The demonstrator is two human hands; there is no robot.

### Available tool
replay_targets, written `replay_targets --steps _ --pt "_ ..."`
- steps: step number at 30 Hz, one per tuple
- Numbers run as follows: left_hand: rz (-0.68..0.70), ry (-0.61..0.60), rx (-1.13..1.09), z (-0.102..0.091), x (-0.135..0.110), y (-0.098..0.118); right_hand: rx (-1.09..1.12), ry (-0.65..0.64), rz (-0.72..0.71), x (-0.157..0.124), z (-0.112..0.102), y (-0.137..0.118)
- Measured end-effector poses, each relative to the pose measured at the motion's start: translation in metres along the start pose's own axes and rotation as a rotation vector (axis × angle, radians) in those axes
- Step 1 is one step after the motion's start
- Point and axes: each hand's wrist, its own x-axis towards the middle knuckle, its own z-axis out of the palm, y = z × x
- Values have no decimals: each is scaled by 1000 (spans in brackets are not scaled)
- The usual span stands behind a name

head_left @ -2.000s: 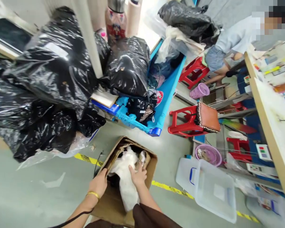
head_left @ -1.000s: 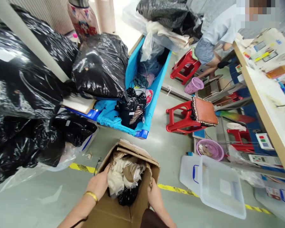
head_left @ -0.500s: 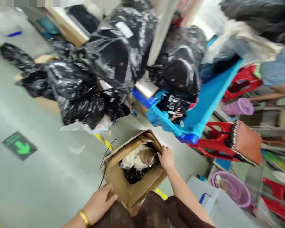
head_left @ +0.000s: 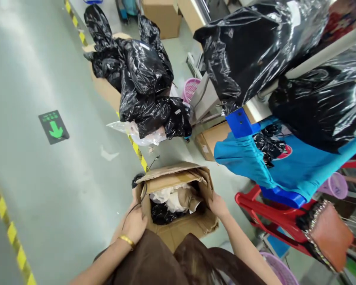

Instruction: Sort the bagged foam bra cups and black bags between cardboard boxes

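Several black bags (head_left: 145,67), blue cloth bin (head_left: 302,166), red stool (head_left: 287,221), near cardboard box (head_left: 186,230)

Your brown clothing (head_left: 145,259) hides part of the box (head_left: 190,226), and you cannot see what lies beneath its black plastic (head_left: 162,215). The floor sign (head_left: 53,127) carries print too tiny to read. Your view's bottom edge cuts off a purple basket (head_left: 280,264); the right edge, a black bag (head_left: 323,107).

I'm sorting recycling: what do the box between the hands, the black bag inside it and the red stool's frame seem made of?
Cardboard box: likely matte brown board, judging by creased, worn flaps. Black bag: probably glossy plastic film, given crinkled highlights. Red stool's frame: apparently smooth moulded plastic, from its even sheen.
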Motion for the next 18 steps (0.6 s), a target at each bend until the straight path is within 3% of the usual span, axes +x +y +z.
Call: replay_targets --steps 4,9,18 --pt "48 29 -51 -18 -25 0 48 -16 -69 -30 -4 8" --pt "22 39 -66 -47 -33 6 122 18 -131 -59 -15 4" --pt "28 56 21 -83 -48 18 197 118 -70 -101 -30 12"
